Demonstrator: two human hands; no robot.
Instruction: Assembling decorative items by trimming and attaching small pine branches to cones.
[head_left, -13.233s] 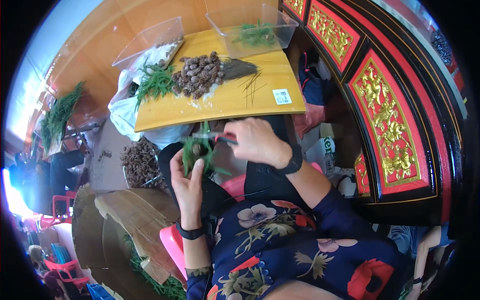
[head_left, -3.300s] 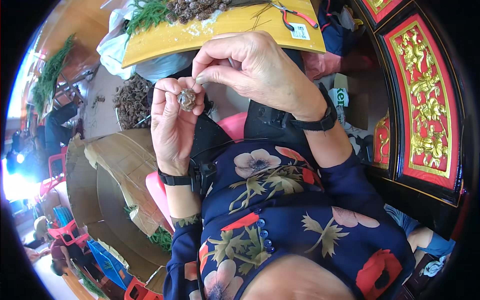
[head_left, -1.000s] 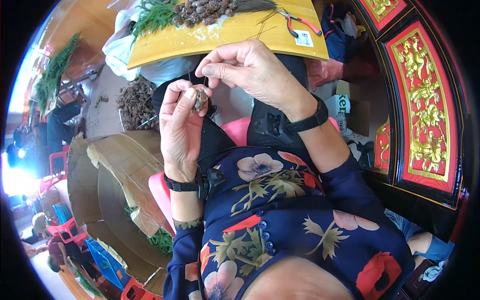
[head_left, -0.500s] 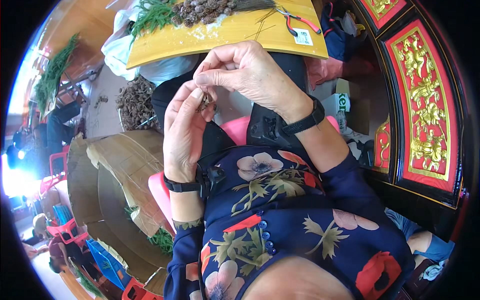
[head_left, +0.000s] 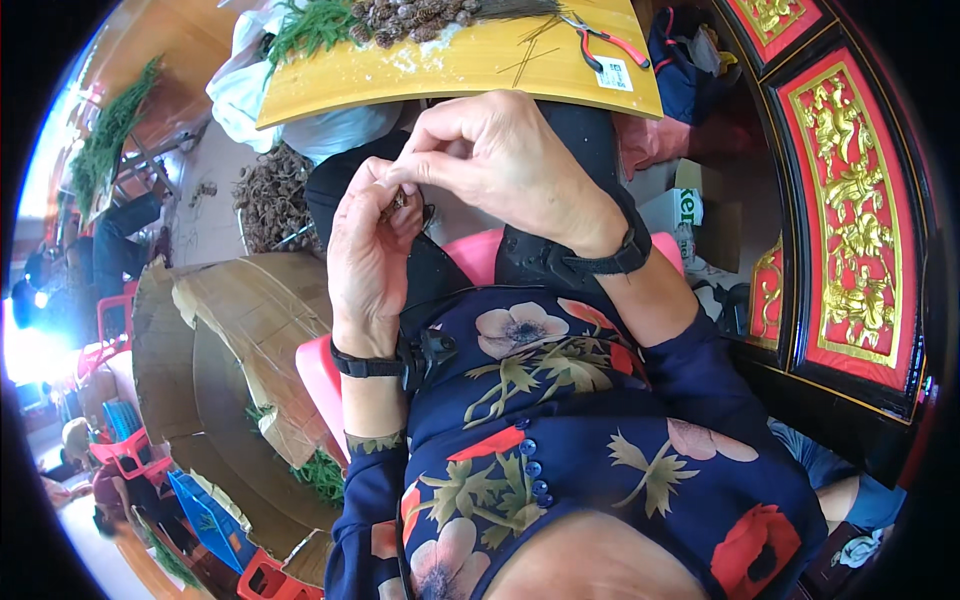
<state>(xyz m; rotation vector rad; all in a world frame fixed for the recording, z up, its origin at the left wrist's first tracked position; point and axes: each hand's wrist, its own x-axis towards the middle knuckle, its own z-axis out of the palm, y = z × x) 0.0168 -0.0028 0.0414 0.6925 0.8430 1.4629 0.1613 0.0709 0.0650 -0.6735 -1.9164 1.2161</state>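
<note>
Over my lap, just short of the table edge, both hands meet fingertip to fingertip. My left hand (head_left: 368, 245) is closed around a small brown pine cone (head_left: 399, 201), mostly covered by the fingers. From above, my right hand (head_left: 510, 165) bends over it, thumb and forefinger pinched together against the left fingertips. Whatever is in that pinch is too small or too hidden to make out. On the yellow table (head_left: 450, 85) beyond lie a heap of pine cones (head_left: 410, 22), thin brown wires (head_left: 527, 52) and red-handled pliers (head_left: 605, 45).
Green sprigs (head_left: 308, 35) lie at the table's far left. A container of brown cones (head_left: 275, 200) stands on the floor below. A large torn cardboard box (head_left: 240, 330) is at my left, a red panel with gold carving (head_left: 850, 220) at my right.
My right hand has come slightly lower and closer onto the left fingertips. The pine cone is still in my left hand, now more covered. The view has shifted slightly.
</note>
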